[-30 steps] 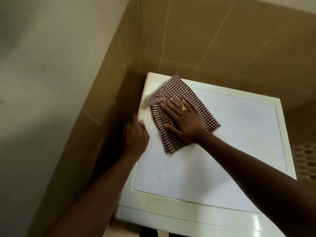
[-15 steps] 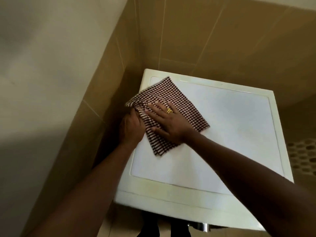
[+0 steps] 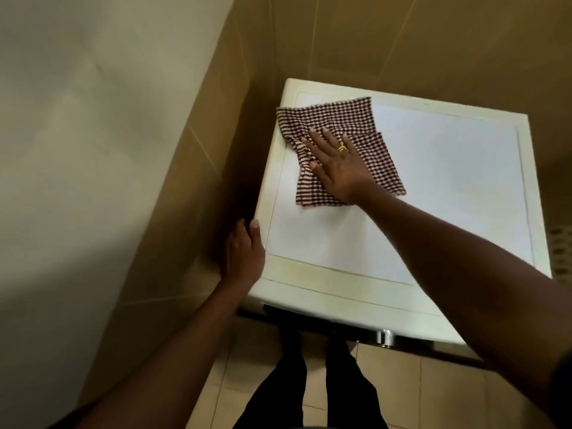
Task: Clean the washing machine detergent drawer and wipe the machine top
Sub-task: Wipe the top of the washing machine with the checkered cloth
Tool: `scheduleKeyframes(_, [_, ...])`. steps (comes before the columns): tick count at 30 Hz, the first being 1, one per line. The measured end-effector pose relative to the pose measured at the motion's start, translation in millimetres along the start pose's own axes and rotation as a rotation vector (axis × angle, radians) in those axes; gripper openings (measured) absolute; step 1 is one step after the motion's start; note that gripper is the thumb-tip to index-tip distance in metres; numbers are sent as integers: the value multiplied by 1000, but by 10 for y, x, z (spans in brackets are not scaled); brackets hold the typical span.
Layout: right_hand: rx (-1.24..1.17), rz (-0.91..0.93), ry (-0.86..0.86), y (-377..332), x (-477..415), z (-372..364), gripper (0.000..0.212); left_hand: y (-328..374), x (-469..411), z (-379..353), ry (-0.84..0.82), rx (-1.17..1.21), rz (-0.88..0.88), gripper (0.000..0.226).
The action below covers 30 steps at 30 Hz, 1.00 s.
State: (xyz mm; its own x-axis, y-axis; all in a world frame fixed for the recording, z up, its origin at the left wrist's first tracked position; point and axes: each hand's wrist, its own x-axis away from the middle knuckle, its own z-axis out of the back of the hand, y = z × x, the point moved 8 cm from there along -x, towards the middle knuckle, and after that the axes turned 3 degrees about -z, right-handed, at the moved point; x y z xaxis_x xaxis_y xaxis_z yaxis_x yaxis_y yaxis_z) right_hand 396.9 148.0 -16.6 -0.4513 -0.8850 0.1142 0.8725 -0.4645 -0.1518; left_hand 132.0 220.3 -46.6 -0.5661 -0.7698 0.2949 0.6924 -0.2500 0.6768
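Note:
The washing machine's white top (image 3: 433, 187) fills the middle of the head view. A brown-and-white checked cloth (image 3: 331, 119) lies flat on its back left part. My right hand (image 3: 339, 168), with a gold ring, presses on the cloth with straight, spread fingers. My left hand (image 3: 244, 252) grips the machine's left edge near the front corner, thumb on top and fingers hidden down the side. The detergent drawer is not visible.
Tan tiled walls (image 3: 402, 41) close in behind and to the left of the machine, leaving a narrow dark gap on the left. A chrome fitting (image 3: 384, 336) shows under the front edge. My dark-trousered legs (image 3: 297, 391) stand on the tiled floor below.
The right hand has slid the cloth from the left edge toward the back and middle. The left hand has moved down the left edge toward the front corner. The camera now looks further down.

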Motion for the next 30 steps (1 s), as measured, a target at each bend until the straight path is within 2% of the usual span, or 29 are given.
scheduleKeyframes(4, [-16, -219, 44, -357, 92, -41, 64, -18, 58, 38, 90, 18, -34, 47])
scheduleKeyframes(6, [-5, -88, 25, -801, 206, -112, 66, -39, 37, 65, 118, 71, -19, 43])
scheduleKeyframes(9, [39, 301, -44, -1252, 450, -199, 62, -57, 25, 75, 123, 115, 49, 45])
scheduleKeyframes(11, [23, 362, -64, -1254, 453, -177, 64, -73, 38, 81, 115, 106, 74, 48])
scheduleKeyframes(16, [-65, -124, 35, -1206, 425, -202, 70, -100, 28, 42, 137, 89, 65, 48])
scheduleKeyframes(18, [-53, -107, 19, -1432, 598, -286, 72, -101, 3, 37, 125, 79, 104, 49])
scheduleKeyframes(21, [-3, 143, -22, -1548, 971, -345, 68, -137, -30, 29, 83, 74, 157, 55])
scheduleKeyframes(22, [-16, 176, -35, -1477, 1049, -367, 67, -136, -38, -1, 64, 77, 162, 57])
scheduleKeyframes(24, [-49, 88, -19, -1330, 1110, -355, 66, -145, -28, -38, 17, 90, 158, 65])
scheduleKeyframes(27, [-54, -174, 37, -1449, 1079, -376, 69, -197, -110, -106, -64, 139, 154, 75])
scheduleKeyframes(30, [-48, -198, 44, -1785, 1219, -480, 68, -357, -185, -212, -210, 241, 206, 77])
